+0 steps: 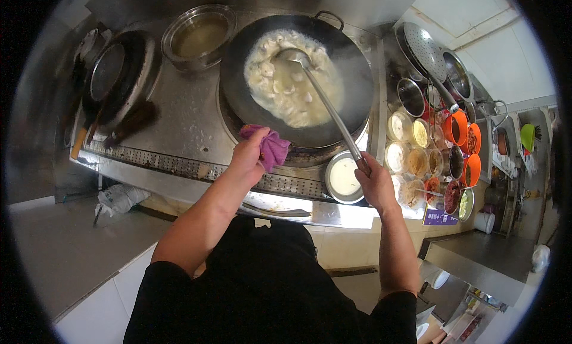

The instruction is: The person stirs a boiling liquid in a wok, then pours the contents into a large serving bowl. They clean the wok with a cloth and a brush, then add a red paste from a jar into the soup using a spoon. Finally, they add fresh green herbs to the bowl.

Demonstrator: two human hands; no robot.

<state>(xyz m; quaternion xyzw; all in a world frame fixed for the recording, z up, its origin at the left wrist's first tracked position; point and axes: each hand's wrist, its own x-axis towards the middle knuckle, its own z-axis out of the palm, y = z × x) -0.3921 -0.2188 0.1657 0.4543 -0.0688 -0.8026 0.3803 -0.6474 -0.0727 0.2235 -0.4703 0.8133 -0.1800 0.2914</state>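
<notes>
A black wok (353, 82) holds a pale, bubbling liquid (286, 94) with light chunks in it, and steam rises at its right side. The bowl of a long-handled metal ladle (330, 109) rests in that liquid near the far side. My right hand (377, 181) grips the ladle's handle end, just right of a metal bowl (328, 178) of white liquid. At the wok's near edge, my left hand (250, 158) holds a folded purple cloth (273, 149) around the rim; the wok's near handle, if any, is hidden.
A glass bowl (167, 44) of yellowish liquid stands left of the wok. Farther left are a dark pan (129, 76) and a dark brush (136, 120). Tubs of seasonings (418, 161), orange containers (472, 169) and a perforated skimmer (424, 49) crowd the right side.
</notes>
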